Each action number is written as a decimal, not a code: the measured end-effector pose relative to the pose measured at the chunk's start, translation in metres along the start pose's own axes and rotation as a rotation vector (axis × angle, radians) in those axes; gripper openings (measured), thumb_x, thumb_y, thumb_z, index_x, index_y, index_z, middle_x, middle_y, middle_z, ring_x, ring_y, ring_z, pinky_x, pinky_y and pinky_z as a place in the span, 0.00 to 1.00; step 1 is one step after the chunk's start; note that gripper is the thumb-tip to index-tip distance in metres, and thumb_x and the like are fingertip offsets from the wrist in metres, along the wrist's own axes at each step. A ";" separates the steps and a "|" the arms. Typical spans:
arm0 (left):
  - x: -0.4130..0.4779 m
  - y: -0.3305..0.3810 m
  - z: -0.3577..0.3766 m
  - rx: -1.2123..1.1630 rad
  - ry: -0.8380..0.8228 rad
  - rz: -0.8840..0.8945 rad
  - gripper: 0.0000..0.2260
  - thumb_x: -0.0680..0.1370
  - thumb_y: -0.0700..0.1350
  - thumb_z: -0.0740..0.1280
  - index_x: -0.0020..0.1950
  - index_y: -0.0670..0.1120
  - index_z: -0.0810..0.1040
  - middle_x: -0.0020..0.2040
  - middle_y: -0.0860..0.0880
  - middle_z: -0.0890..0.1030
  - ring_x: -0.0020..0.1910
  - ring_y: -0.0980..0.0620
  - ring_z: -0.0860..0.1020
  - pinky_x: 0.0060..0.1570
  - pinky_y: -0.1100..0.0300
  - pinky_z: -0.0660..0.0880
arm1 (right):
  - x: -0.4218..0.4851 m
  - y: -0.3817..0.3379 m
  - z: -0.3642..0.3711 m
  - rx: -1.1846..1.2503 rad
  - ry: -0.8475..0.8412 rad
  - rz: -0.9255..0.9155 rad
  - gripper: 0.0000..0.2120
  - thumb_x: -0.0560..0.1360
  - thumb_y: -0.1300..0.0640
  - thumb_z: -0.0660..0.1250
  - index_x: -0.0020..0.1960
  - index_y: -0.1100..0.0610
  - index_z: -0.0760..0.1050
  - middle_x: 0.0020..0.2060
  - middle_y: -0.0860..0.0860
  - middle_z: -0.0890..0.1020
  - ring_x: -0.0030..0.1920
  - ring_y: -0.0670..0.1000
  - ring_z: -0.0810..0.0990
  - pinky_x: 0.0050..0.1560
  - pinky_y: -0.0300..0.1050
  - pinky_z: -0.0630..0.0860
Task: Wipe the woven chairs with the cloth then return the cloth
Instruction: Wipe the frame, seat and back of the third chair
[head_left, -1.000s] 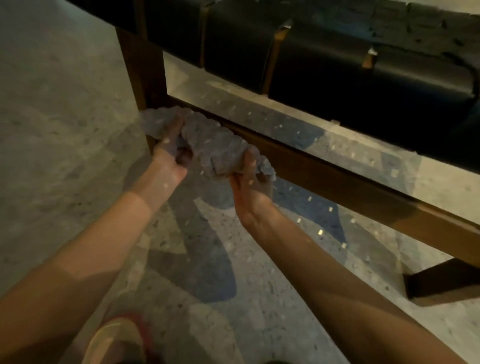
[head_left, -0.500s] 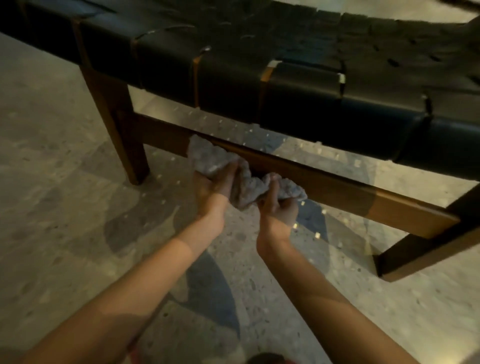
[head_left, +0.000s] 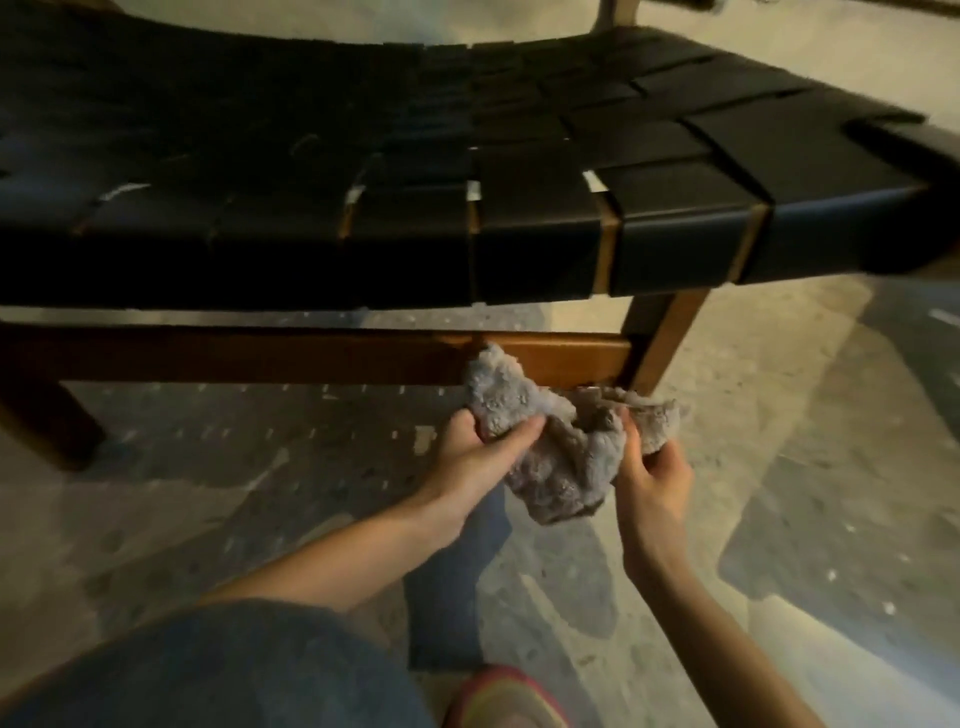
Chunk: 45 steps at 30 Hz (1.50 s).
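below the chair rail, left hand and right hand each pinch the cloth, likely soft, light, best gripped by bunched folds.

Both hands grip a crumpled grey cloth, the left hand and right hand at opposite ends. It touches the wooden rail beneath the black woven chair, above speckled floor.

both arms reach forward, left grip and right grip curled closed.
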<state>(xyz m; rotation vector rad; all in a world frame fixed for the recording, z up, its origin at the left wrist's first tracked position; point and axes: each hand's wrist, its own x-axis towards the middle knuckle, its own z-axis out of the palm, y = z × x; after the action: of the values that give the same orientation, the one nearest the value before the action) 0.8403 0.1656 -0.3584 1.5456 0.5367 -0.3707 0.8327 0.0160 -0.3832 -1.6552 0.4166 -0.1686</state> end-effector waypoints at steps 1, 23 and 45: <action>-0.002 0.005 0.002 0.078 -0.098 0.024 0.17 0.72 0.53 0.72 0.58 0.49 0.77 0.50 0.55 0.81 0.52 0.58 0.79 0.57 0.61 0.73 | -0.001 -0.003 -0.012 -0.025 0.051 -0.006 0.07 0.79 0.51 0.64 0.46 0.53 0.77 0.41 0.58 0.81 0.42 0.55 0.80 0.44 0.56 0.78; 0.021 0.063 0.041 0.323 -0.011 0.800 0.22 0.72 0.40 0.73 0.63 0.47 0.71 0.56 0.51 0.77 0.42 0.60 0.81 0.31 0.69 0.75 | 0.059 -0.053 -0.028 0.120 -0.168 -0.134 0.20 0.82 0.52 0.57 0.72 0.50 0.57 0.67 0.51 0.72 0.64 0.45 0.72 0.63 0.37 0.71; 0.065 0.060 0.018 0.673 -0.064 0.984 0.26 0.78 0.29 0.57 0.75 0.38 0.55 0.66 0.46 0.71 0.60 0.69 0.65 0.55 0.83 0.61 | 0.085 -0.044 -0.001 -0.176 -0.087 -0.581 0.32 0.73 0.59 0.69 0.71 0.66 0.59 0.63 0.56 0.73 0.64 0.50 0.73 0.62 0.51 0.73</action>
<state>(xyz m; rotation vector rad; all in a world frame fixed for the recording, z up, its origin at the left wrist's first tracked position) 0.9290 0.1548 -0.3445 2.2166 -0.4843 0.1949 0.9183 -0.0131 -0.3505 -1.9156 -0.1311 -0.4997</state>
